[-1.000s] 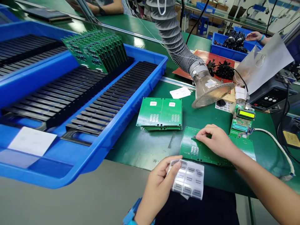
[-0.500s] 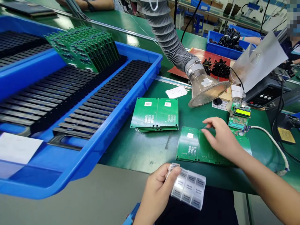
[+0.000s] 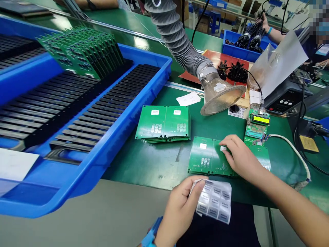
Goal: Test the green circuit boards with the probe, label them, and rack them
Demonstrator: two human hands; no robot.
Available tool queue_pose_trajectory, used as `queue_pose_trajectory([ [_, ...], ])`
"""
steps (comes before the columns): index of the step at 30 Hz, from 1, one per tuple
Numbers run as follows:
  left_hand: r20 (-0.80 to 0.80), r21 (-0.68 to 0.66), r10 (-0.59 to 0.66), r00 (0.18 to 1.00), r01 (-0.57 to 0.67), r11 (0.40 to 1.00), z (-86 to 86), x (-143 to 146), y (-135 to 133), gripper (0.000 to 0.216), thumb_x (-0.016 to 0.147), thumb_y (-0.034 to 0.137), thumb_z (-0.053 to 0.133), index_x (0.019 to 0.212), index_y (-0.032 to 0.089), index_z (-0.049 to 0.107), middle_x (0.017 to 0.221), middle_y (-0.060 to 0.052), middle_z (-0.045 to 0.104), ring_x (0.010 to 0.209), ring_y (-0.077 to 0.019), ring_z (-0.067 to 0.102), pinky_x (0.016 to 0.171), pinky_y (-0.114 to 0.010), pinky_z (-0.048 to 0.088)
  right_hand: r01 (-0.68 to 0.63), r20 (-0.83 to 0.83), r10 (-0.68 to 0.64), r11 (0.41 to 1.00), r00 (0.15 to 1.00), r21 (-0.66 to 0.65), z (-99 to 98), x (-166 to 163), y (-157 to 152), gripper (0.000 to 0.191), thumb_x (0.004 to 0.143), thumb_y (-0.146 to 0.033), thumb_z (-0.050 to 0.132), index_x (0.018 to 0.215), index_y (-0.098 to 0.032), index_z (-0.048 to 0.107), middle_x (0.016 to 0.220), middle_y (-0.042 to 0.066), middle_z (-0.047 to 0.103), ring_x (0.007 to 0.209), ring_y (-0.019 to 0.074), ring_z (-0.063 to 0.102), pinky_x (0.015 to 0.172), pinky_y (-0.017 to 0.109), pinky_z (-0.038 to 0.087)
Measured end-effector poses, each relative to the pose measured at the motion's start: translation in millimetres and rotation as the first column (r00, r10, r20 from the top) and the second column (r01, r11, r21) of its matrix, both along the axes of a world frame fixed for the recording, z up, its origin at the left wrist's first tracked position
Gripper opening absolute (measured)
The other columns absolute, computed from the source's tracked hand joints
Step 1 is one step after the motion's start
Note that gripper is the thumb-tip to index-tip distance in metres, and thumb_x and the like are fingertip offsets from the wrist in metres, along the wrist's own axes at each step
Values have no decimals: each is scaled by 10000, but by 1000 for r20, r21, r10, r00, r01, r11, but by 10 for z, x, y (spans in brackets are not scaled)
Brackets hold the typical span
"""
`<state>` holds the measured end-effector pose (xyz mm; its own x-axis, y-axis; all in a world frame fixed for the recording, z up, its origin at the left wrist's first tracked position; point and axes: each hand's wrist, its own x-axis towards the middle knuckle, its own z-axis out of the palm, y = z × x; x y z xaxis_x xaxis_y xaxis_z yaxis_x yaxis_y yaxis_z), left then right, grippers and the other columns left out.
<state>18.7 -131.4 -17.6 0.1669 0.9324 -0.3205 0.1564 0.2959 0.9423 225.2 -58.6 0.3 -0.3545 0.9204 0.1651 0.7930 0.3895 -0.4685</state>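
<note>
My left hand [image 3: 183, 202] grips a sheet of silvery stickers [image 3: 214, 202] printed "6000", pinched at its upper left corner between thumb and fingers. Over the right half of the nearer green circuit board panel [image 3: 202, 156], my right hand [image 3: 235, 154] has thumb and index finger closed around a small whitish sticker [image 3: 223, 148]. How firmly it touches the board cannot be made out. A white square shows on that panel's left half. Farther left lies a stack of green panels [image 3: 164, 123]; its top one carries two white labels marked with print.
A blue tray [image 3: 108, 147] with black slotted racks and upright green boards fills the left. A fume hose hood [image 3: 222, 97] hangs over the bench. At the right are a tester with a lit display [image 3: 260, 119] and a white cable [image 3: 299, 147]. A co-worker's hand [image 3: 266, 25] holds black cables.
The view has shifted slightly. My right fingertips have come closer together, with a white piece now visible between them. The sticker sheet has tilted. The co-worker's hand has lifted cables from the blue bin.
</note>
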Motion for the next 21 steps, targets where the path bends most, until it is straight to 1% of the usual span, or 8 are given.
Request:
queue_pose_trajectory([
  [3,-22,31,6,1000,-5,1000,4,26,6,310,870,412,509,925,174,700,675,-11,677,621,-158,605,571,-216,471,34,-91,-28,997,995,69,75,-7,-140,160,871,-136,509,1016,-185,556,1138,152,526,966,238,568,789,394,501],
  [7,-82,116,-12,997,22,993,2,43,-2,322,892,394,483,963,189,721,727,-16,713,629,-156,628,567,-209,485,-134,-272,97,983,957,-123,218,-126,-312,75,878,-196,555,942,-202,594,901,61,627,888,189,598,778,332,506],
  [9,-108,157,-29,994,46,986,0,43,-17,341,909,387,452,1014,199,716,810,-27,738,658,-162,648,584,-215,503,-208,-309,143,960,940,-189,247,-204,-359,74,869,-211,577,933,-199,614,874,46,646,861,173,605,768,313,504],
  [13,-161,207,-17,987,50,977,-26,30,-60,372,921,380,426,1147,212,669,1063,-51,723,933,-220,675,798,-276,531,-234,-318,168,955,933,-181,207,-314,-395,105,863,-201,581,949,-198,643,868,46,655,853,172,604,777,323,494],
  [15,-180,206,-11,984,49,977,-40,26,-71,387,923,366,425,1220,215,622,1176,-52,678,1073,-235,631,902,-302,497,-203,-327,132,960,936,-193,175,-346,-407,109,862,-181,573,933,-204,651,841,39,653,828,172,606,764,326,492],
  [17,-196,212,-13,980,55,976,-41,28,-67,401,922,350,426,1262,212,586,1224,-51,650,1139,-235,593,926,-295,479,-158,-362,67,961,930,-228,155,-368,-419,97,856,-166,570,877,-205,656,804,28,643,783,161,605,727,308,495],
  [19,-221,240,-9,975,63,969,-27,37,-49,379,919,346,426,1213,208,621,1140,-58,690,1083,-234,620,880,-275,490,-112,-409,-4,959,913,-260,147,-384,-429,96,845,-154,576,811,-204,650,786,19,633,756,150,603,698,288,497],
  [21,-263,266,-8,965,81,961,-5,46,-25,321,915,344,425,1035,207,690,881,-44,722,847,-211,668,744,-245,504,-76,-439,-50,961,897,-266,147,-400,-445,109,833,-145,585,765,-207,644,771,13,627,748,148,603,690,284,495],
])
